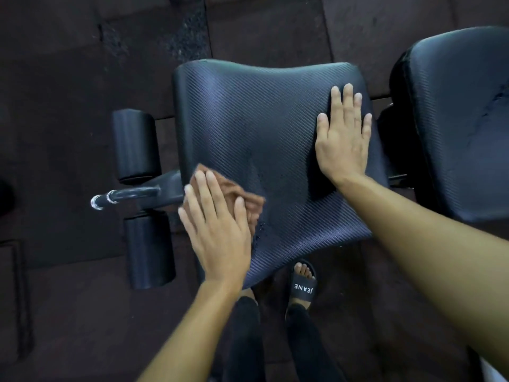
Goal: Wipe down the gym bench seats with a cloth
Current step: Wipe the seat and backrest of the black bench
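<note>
Mid-wipe, I judge: my left hand (217, 227) presses the cloth (234, 194) flat, fingers spread, at the seat's (253, 128) near-left edge, right hand (343, 133) open, bracing; second pad (462, 119) looks pending

Definitely a gym: dark rubber floor tiles (68, 78), a padded bench seat (261, 128) in textured black vinyl, two foam leg rollers (136, 144) on a metal bar, and another black pad (462, 119) just beside it
</note>
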